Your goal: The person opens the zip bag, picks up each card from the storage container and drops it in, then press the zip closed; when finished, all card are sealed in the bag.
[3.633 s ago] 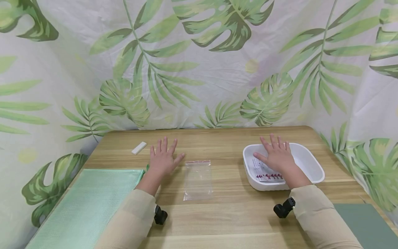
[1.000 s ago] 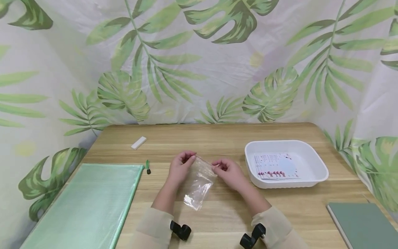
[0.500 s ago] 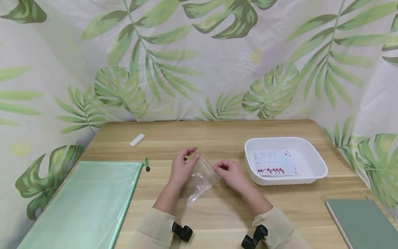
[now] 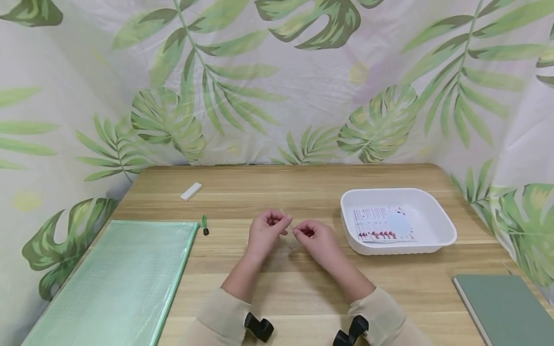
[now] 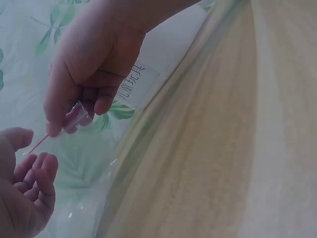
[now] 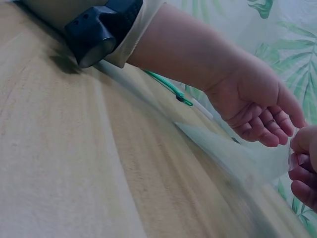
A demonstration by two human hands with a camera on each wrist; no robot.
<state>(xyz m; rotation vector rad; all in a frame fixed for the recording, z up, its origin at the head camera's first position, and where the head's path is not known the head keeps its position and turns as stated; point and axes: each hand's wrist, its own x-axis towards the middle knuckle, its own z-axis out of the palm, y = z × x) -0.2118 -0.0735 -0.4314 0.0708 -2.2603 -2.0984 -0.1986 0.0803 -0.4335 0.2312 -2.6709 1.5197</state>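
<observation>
A clear zip-lock bag (image 5: 77,116) with a red line along its mouth hangs between both hands over the middle of the wooden table (image 4: 303,293). My left hand (image 4: 263,235) pinches one end of the mouth between thumb and fingers. At the other end my right hand (image 4: 319,240) pinches the bag, its plastic bunched at the fingertips in the left wrist view. The hands are close together, fingertips nearly meeting. In the head view the bag is almost edge-on and hard to see; its see-through body (image 6: 247,153) shows in the right wrist view.
A white tray (image 4: 437,228) holding printed cards (image 4: 381,223) stands at right. A green mesh zip pouch (image 4: 112,278) lies at left, its cord and black pull (image 4: 205,228) beside it. A white block (image 4: 191,191) lies behind; a green notebook (image 4: 506,307) lies front right.
Both hands have come off their spread pose and picked the flat bag up off the table. Over the last second they drew closer together and the bag turned edge-on.
</observation>
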